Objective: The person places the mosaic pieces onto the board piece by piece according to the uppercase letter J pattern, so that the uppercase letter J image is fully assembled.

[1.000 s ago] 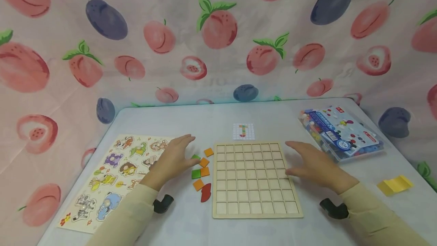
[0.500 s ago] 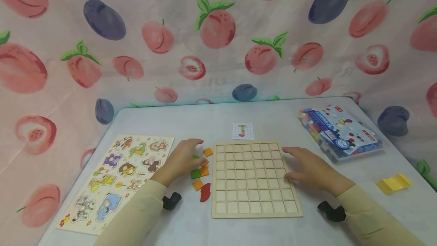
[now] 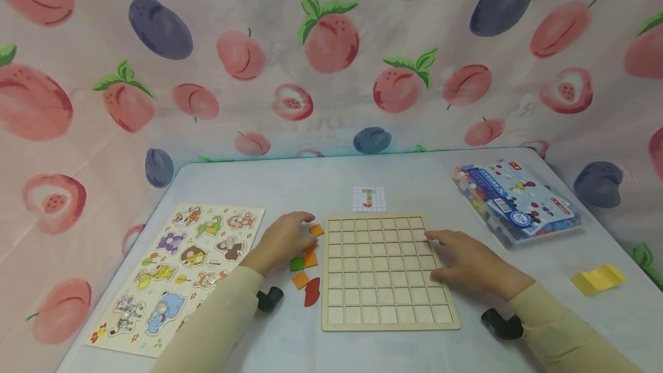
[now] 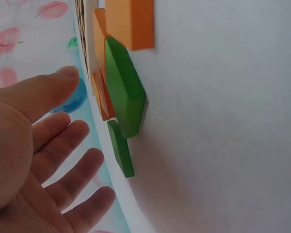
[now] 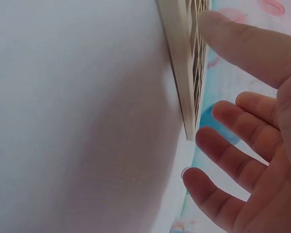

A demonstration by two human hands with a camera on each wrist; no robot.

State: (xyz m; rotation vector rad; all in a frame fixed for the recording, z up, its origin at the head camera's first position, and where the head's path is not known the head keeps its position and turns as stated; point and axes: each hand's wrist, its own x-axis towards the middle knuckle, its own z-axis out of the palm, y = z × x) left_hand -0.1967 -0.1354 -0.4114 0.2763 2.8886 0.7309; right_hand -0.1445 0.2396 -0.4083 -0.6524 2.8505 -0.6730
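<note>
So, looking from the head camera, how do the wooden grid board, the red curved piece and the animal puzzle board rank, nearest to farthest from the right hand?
1. Wooden grid board: at the right hand's fingertips.
2. Red curved piece: just beyond the grid's left edge.
3. Animal puzzle board: far left.

We can read no word with certainty: the box [image 3: 528, 197] carries white characters on a blue band [image 3: 486, 182], a white barcode [image 3: 502, 205], a round blue badge [image 3: 519, 219] and two red patches [image 3: 560, 206], all too small for us to make out. On the card [image 3: 369, 199] we see coloured blocks forming a sign like a J, and the curtain [image 3: 331, 96] shows faint, pale letters we cannot decipher.
</note>
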